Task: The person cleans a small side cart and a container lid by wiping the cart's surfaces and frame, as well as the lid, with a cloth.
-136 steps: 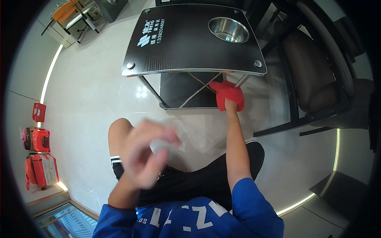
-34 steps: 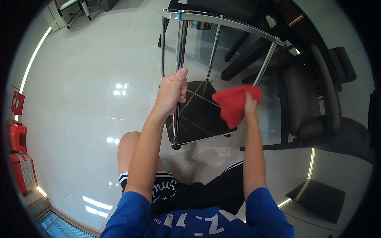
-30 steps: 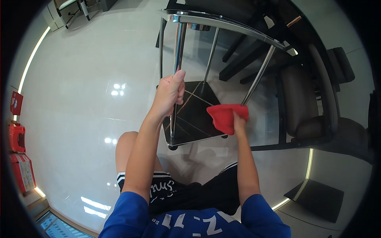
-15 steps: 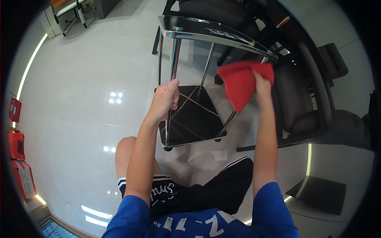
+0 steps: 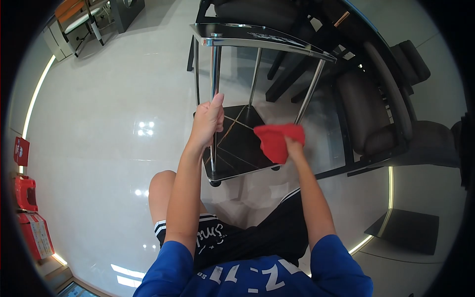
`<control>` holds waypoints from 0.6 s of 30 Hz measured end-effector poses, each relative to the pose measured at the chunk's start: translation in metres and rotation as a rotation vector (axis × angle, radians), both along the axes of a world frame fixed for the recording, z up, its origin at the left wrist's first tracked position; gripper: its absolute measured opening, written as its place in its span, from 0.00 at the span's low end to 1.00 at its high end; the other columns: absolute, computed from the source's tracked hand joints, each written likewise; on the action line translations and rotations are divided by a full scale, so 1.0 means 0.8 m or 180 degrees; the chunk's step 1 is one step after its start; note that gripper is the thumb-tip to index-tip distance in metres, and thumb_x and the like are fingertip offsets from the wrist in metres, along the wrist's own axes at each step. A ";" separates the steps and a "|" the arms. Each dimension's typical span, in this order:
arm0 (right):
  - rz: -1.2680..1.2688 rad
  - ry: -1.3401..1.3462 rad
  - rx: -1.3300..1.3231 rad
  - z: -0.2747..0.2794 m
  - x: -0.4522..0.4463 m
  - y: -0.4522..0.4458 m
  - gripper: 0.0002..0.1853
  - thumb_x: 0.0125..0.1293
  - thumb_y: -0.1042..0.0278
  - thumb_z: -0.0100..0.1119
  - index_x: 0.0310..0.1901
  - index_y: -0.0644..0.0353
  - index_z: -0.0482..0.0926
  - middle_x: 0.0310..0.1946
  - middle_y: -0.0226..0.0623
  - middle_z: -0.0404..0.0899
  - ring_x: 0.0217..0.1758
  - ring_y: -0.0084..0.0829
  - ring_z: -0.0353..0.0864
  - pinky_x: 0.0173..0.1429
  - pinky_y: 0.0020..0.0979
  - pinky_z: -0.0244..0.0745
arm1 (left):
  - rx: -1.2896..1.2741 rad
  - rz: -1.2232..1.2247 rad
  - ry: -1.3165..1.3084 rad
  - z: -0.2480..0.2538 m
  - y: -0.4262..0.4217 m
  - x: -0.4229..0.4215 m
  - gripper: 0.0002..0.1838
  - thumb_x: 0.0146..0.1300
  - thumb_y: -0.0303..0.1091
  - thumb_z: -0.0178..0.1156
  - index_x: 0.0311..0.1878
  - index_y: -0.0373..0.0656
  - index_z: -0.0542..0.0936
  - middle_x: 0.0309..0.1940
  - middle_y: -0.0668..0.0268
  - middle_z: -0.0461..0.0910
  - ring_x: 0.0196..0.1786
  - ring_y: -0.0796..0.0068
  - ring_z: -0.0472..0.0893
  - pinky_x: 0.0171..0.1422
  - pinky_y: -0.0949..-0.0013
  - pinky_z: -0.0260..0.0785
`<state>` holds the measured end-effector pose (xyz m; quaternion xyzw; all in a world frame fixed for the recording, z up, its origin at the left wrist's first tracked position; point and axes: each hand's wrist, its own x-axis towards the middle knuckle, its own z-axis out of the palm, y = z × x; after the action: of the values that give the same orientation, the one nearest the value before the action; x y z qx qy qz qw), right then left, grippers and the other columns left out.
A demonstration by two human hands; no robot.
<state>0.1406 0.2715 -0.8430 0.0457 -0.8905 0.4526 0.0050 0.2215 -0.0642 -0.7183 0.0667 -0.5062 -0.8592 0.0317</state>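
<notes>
Two-tier side table (image 5: pixel 269 45): stood centrally, its top carried above the lower shelf (image 5: pixel 242 148) by chrome legs.
Dark upholstered chair (image 5: pixel 366 119): was placed right of the table, apart from the cloth.
Near left leg (image 5: pixel 215 72): was enclosed by the left hand (image 5: pixel 209 119), its fingers closed around the metal, apparently so the frame was steadied.
Red cloth (image 5: pixel 277 141): was held at the near right leg (image 5: pixel 310 91), its lower part hidden; the cloth was gripped by the right hand (image 5: pixel 294 147), seemingly bunched for control.
</notes>
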 end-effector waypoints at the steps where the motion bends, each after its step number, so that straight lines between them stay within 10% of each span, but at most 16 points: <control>1: -0.0001 -0.0003 -0.0006 -0.036 0.011 0.012 0.17 0.66 0.61 0.56 0.52 0.62 0.77 0.48 0.41 0.80 0.54 0.35 0.78 0.59 0.33 0.70 | -0.0006 -0.0001 -0.0003 0.000 0.002 0.001 0.29 0.68 0.59 0.50 0.18 0.51 0.59 0.12 0.76 0.53 0.14 0.84 0.50 0.19 0.77 0.42; 10: -0.0738 -0.0192 -0.1457 -0.037 0.068 0.032 0.23 0.62 0.68 0.62 0.59 0.62 0.71 0.54 0.36 0.75 0.57 0.30 0.74 0.62 0.32 0.68 | 0.0101 -0.0106 0.0021 0.001 0.018 0.010 0.28 0.65 0.57 0.56 0.17 0.50 0.62 0.12 0.76 0.58 0.15 0.85 0.55 0.18 0.78 0.46; 18: 0.0442 0.0655 0.0114 0.060 0.175 0.071 0.31 0.60 0.64 0.65 0.63 0.61 0.65 0.62 0.39 0.68 0.65 0.34 0.67 0.68 0.38 0.63 | 0.0186 0.0025 0.0014 0.018 0.044 0.004 0.29 0.68 0.61 0.48 0.18 0.52 0.57 0.12 0.77 0.52 0.15 0.83 0.49 0.20 0.75 0.44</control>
<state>0.2809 0.3285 -0.7951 0.1535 -0.8879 0.4288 0.0642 0.2245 -0.0288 -0.7039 0.0678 -0.4805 -0.8737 0.0342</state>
